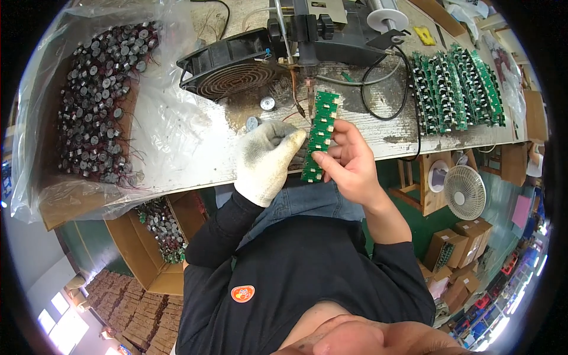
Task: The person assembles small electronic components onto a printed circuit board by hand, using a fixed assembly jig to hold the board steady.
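Note:
A long green circuit board (322,121) with a row of small white parts is held upright-slanted at the table's front edge. My bare right hand (352,163) grips its right edge between thumb and fingers. My left hand (266,160), in a white glove, is closed in a pinch close to the board's left edge; what it pinches is too small to make out. A small round silver motor (253,123) lies at the gloved fingers, and another motor (267,103) sits farther back. Above the board's top end is a soldering tip (300,110) on a stand.
A black round fan (234,68) stands behind my hands, beside a stand with a solder spool (387,19). Many wired motors (97,100) fill a plastic-lined box at left. Rows of circuit boards (455,89) stand at right. A black cable (404,100) loops across the table.

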Demonstrator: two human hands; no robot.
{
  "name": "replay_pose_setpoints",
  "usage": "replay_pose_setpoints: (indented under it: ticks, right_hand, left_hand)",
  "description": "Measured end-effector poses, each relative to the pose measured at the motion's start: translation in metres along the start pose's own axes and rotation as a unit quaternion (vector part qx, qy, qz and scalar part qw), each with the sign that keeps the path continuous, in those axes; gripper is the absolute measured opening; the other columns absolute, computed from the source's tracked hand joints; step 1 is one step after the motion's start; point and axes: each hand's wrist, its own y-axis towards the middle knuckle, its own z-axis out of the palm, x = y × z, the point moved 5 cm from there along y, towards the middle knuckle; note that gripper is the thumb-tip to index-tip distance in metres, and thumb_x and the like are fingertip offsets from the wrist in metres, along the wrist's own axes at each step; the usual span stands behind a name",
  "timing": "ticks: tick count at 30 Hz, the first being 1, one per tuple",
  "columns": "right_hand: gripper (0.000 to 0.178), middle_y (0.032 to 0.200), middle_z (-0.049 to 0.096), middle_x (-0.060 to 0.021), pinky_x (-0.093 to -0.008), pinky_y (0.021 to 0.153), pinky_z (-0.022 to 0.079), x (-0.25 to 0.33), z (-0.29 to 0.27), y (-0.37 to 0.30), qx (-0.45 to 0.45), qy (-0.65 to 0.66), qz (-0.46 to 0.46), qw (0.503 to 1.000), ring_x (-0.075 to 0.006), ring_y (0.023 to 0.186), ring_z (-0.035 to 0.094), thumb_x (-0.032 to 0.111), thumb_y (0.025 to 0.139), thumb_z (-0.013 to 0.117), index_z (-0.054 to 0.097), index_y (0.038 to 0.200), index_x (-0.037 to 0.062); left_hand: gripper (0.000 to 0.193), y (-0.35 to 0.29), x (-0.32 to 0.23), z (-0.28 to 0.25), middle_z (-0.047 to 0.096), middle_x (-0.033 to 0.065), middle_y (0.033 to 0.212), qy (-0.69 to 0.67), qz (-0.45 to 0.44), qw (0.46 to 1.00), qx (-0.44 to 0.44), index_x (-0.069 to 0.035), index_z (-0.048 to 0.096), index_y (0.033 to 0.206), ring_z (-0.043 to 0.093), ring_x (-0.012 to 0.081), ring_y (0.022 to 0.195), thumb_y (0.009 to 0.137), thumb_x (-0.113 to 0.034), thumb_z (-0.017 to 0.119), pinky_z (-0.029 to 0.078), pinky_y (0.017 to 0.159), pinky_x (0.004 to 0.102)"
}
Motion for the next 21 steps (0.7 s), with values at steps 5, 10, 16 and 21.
replay_pose_setpoints:
  ticks: [5, 10, 16, 21]
  right_hand:
    - [0.044, 0.102, 0.059, -0.0087, -0.0198, 0.051, 0.044, -0.0011, -0.0009, -0.0014, 0.003, 0.004, -0.002, 1.0, -0.0072, 0.069, 0.058, -0.003, 0.087, 0.061, 0.038, 0.124, -0.0019]
    - [0.044, 0.102, 0.059, -0.0089, -0.0197, 0.051, 0.044, -0.0024, -0.0003, -0.0022, 0.003, 0.003, 0.0, 1.0, -0.0074, 0.068, 0.058, -0.003, 0.086, 0.061, 0.038, 0.124, -0.0019]
    - [0.046, 0.102, 0.059, -0.0094, -0.0202, 0.051, 0.045, -0.0015, 0.0007, -0.003, 0.001, 0.002, 0.006, 1.0, -0.0084, 0.069, 0.06, -0.004, 0.086, 0.061, 0.038, 0.125, -0.002]
    - [0.046, 0.104, 0.059, -0.0103, -0.0203, 0.049, 0.045, -0.0015, 0.0009, -0.0044, -0.003, 0.001, 0.011, 1.0, -0.0087, 0.069, 0.06, -0.004, 0.086, 0.061, 0.037, 0.125, -0.0021]
  left_hand:
    - [0.017, -0.0008, -0.0014, 0.0009, 0.066, 0.0069, 0.08, 0.021, 0.001, 1.0, 0.003, 0.005, 0.062, 0.092, 0.062, 0.0089, 0.071, 0.088, -0.011, 0.065, 0.049, 0.061, 0.0234]
    - [0.017, -0.0019, -0.0034, -0.0001, 0.066, 0.0059, 0.078, 0.022, 0.022, 1.0, -0.003, 0.005, 0.063, 0.091, 0.06, 0.0082, 0.07, 0.087, -0.012, 0.067, 0.048, 0.06, 0.0229]
    - [0.017, -0.0029, -0.0031, -0.0003, 0.064, 0.0028, 0.083, 0.091, -0.004, 0.996, 0.012, 0.001, 0.062, 0.092, 0.058, 0.0077, 0.073, 0.088, -0.015, 0.068, 0.047, 0.066, 0.0221]
    - [0.02, -0.0012, 0.0057, -0.0035, 0.065, 0.0045, 0.078, 0.001, 0.008, 1.0, -0.02, 0.004, 0.062, 0.092, 0.058, 0.007, 0.069, 0.088, -0.015, 0.068, 0.047, 0.061, 0.022]
